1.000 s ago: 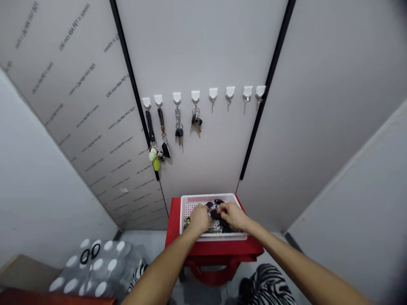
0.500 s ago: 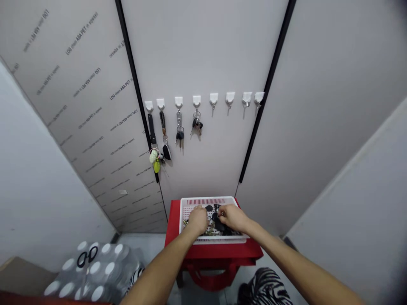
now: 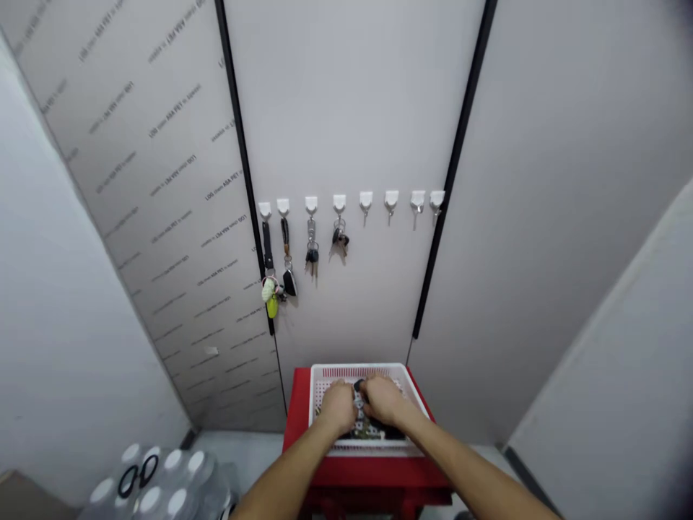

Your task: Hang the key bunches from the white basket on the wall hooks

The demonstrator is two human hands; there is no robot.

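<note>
Both hands are inside a white plastic basket (image 3: 357, 367) that holds dark key fobs, keys and other small things. My left hand (image 3: 340, 406) is over the basket's left half, knuckles up and fingers curled down; what they grip is hidden. My right hand (image 3: 383, 399) is close beside it, with bent, closed fingers by a black key fob (image 3: 359, 386). The hand covers whatever is in its fingertips. On the wall ahead is a row of white hooks (image 3: 366, 198). Bunches of keys (image 3: 312, 256) and key rings (image 3: 340, 237) hang from the left ones.
The basket stands on a red-covered stool (image 3: 297, 397) against the wall panel. A pack of bottles (image 3: 178, 498) with black-handled scissors (image 3: 138, 477) on it is on the floor at lower left. Black vertical strips (image 3: 455, 166) edge the middle panel. Side walls stand close on both sides.
The camera view has tipped up, so wall and basket sit lower in the picture. My right hand has moved left within the basket, nearer to my left hand.
</note>
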